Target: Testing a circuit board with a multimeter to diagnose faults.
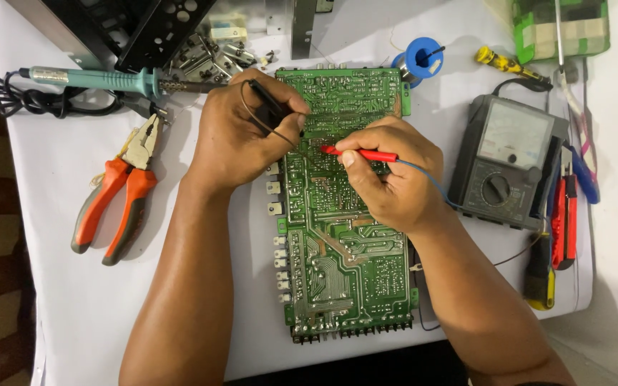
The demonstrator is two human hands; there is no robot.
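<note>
White cloth covers a workbench (pixel 94 314) seen from above, and a large green circuit board (pixel 345 271) lies solder-side up at its middle, long edge running away from the viewer. Every place below is given from that board.

The left hand (pixel 241 136) rests on the board's far left corner, fingers curled shut around a black test probe (pixel 270 107) whose tip touches the solder side near the far end. The right hand (pixel 395 179) lies over the board's right edge, thumb and fingers pinching a red test probe (pixel 359 153) that points left, its tip touching the board just beside the left hand. A blue lead (pixel 430 179) runs from the red probe toward an analog multimeter (pixel 509 161) lying to the right of the board.

Left of the board, well apart, lie orange-handled pliers (pixel 112 204). Beyond them, a teal-handled soldering iron (pixel 101 78) points toward the board's far left corner. A blue spool of solder (pixel 423 58) sits just past the far right corner. A yellow-handled screwdriver (pixel 506 64) lies farther right, and red-handled tools (pixel 563 221) lie on the far side of the multimeter.
</note>
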